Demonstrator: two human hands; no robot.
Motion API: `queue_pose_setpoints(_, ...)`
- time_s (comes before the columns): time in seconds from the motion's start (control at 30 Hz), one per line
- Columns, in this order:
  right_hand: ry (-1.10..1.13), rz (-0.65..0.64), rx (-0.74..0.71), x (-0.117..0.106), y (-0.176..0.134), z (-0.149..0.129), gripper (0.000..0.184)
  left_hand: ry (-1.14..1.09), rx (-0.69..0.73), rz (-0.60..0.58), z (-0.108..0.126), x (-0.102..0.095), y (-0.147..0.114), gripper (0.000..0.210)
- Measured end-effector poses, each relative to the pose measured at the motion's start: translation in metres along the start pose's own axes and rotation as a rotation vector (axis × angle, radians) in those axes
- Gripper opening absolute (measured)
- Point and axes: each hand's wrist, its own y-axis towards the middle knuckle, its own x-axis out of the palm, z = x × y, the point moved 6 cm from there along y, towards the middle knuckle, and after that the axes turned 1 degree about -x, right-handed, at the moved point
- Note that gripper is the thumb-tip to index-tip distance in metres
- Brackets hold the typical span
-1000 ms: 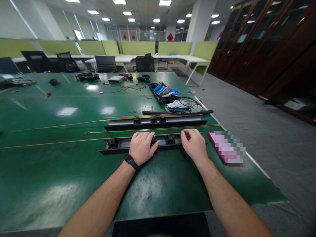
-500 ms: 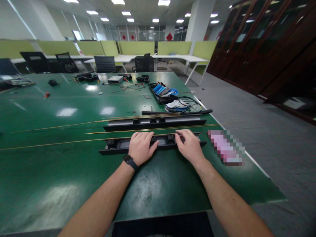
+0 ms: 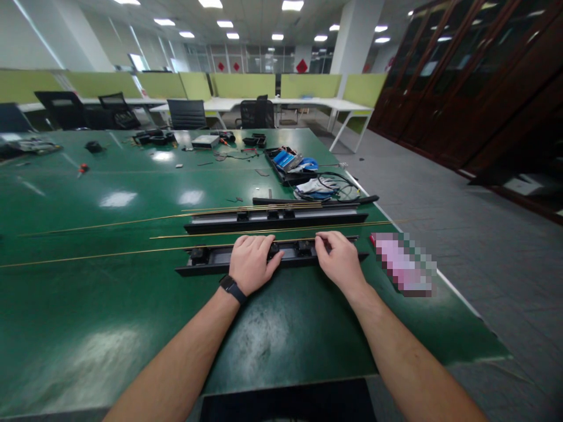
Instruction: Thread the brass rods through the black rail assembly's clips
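Open-plan office w/ green worktable (image 3: pixel 109 328): black track rail (image 3: pixel 215 258) is lying left-right near the table's right edge, left hand (image 3: pixel 251 262) pressing flat on its middle, right hand (image 3: pixel 338 261) fingertips pinching at a clip toward its right end.

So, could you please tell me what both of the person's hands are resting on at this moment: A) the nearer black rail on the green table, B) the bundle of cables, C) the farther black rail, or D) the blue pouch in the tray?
A: the left hand and the right hand both lie on the nearer black rail, while the farther black rail lies untouched behind it.
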Motion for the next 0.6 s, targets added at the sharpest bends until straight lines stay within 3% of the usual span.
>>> queue_pose_setpoints(0.3, 0.068, -0.071, -0.045, 0.005, -0.003, -0.010, 0.027, 0.002, 0.001, 0.001, 0.001, 0.000, 0.000, 0.041)
queue_pose_setpoints(0.47, -0.008, 0.024, 0.023, -0.004, 0.000, -0.001, 0.025, 0.007, -0.002, -0.005, -0.001, 0.001, 0.000, 0.041)
queue_pose_setpoints(0.6, -0.038, 0.017, 0.046, -0.004, 0.000, 0.003, 0.026, 0.005, 0.000, -0.002, -0.001, 0.001, 0.000, 0.041)
